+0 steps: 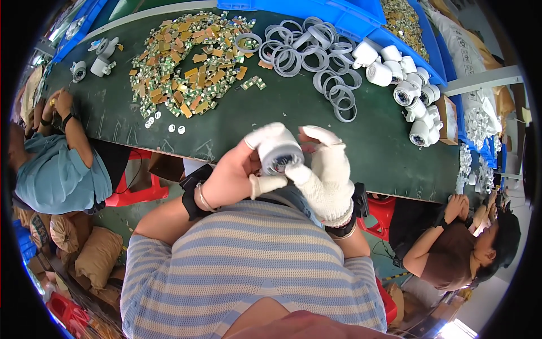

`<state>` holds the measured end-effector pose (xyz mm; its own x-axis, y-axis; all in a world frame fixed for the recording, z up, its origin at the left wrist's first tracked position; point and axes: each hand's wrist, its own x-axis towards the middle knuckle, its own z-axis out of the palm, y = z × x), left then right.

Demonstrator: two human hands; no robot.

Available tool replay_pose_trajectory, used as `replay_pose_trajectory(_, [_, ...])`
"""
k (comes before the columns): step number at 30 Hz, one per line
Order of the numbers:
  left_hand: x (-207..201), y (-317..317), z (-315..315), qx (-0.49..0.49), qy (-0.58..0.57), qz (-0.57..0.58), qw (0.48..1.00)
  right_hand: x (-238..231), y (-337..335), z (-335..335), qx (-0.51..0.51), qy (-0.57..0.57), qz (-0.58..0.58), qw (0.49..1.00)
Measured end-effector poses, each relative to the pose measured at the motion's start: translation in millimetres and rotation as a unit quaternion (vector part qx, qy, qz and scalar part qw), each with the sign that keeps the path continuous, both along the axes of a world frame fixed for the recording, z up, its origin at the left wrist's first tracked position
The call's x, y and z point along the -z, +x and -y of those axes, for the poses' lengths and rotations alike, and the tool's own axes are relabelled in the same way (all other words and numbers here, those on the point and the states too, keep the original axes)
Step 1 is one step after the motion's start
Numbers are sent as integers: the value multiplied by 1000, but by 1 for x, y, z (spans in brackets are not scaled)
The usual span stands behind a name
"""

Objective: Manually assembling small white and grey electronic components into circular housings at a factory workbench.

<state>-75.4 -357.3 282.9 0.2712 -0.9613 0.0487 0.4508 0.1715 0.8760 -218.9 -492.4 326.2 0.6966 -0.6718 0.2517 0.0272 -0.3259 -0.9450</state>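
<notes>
Over the near edge of the table, my left hand [227, 172] grips a white cylindrical housing [278, 148] from its left side. A grey ring surrounds its front, which faces me, and small dark and metallic parts show inside. White covers sit on some fingertips of this hand; the rest of it is bare. My right hand [326, 178], in a white knitted glove, closes on the housing's right side. Its thumb presses at the lower right of the ring, and its other fingers curl beside the housing, partly hidden.
A pile of small green and orange circuit boards [186, 62] lies ahead on the dark green table [254, 107]. Loose translucent rings [316, 53] and several white housings [415, 93] are farther right. Blue bins [339, 17] line the back. One person [59, 161] works at left, another [451, 248] at right.
</notes>
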Motion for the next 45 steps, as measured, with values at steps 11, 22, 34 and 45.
replay_pose_trajectory(11, [-45, 11, 16, 122, 139, 180, 966, -7, 9, 21, -122, 73, -101, 985])
replay_pose_trajectory(22, [10, 128, 82, -168, 177, 812, 530, 9, 13, 72, 80, -407, -104, 904])
replay_pose_trajectory(34, [-4, 64, 36, -19, 174, -17, 984, 38, -22, 27, 76, -422, -158, 889])
replay_pose_trajectory(45, [3, 28, 13, 29, 158, 102, 982, 16, -6, 42, -130, -133, -110, 976])
